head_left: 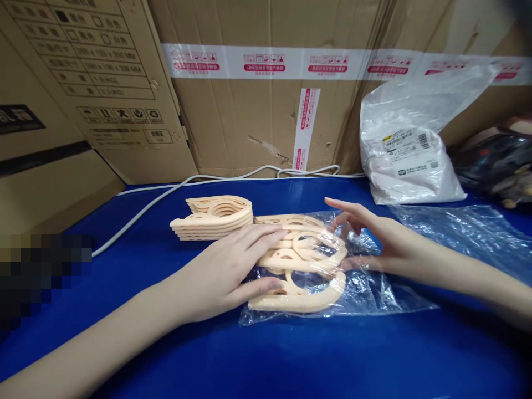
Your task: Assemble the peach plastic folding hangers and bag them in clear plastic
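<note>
Several cream plastic folding hangers (307, 302) lie inside a clear plastic bag (374, 293) on the blue surface. My left hand (241, 269) rests over their left end, fingers stretched out flat and thumb apart. At the bag's right side is my right hand (376, 238), with its index finger raised and its fingers apart; its thumb is close to the rounded hanger ends. Whether that thumb touches the plastic, I cannot tell. Behind my left hand sits a neat stack of similar cream hangers (214, 221), outside the bag.
Large cardboard boxes (241, 122) form a wall at the back and left. A white cable (166, 188) runs along their foot. A white plastic parcel bag (411, 160) stands back right, near a dark bundle (494, 160). Another clear plastic sheet (469, 227) lies at the right.
</note>
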The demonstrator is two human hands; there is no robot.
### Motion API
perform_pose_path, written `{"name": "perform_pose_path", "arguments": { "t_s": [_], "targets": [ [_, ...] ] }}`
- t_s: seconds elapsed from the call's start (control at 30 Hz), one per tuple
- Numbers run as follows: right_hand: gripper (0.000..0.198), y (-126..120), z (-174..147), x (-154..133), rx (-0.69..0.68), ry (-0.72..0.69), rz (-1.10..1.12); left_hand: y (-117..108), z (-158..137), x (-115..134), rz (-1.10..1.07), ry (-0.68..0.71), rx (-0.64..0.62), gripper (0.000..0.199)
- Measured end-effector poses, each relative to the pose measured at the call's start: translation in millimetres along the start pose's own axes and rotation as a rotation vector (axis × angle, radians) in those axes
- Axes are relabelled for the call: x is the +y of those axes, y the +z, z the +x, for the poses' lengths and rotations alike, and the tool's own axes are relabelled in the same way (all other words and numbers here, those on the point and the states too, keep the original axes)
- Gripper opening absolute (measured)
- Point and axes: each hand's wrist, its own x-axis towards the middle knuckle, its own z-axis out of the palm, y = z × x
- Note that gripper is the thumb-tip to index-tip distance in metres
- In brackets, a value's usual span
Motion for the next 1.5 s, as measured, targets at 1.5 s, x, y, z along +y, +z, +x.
{"name": "perform_pose_path", "arguments": {
  "t_s": [1.5],
  "targets": [
    [0.073, 10, 10, -2, 0.063, 0.013, 0.626, 19, 40, 57, 0.023, 0.442, 0.123, 0.040]
  ]
}}
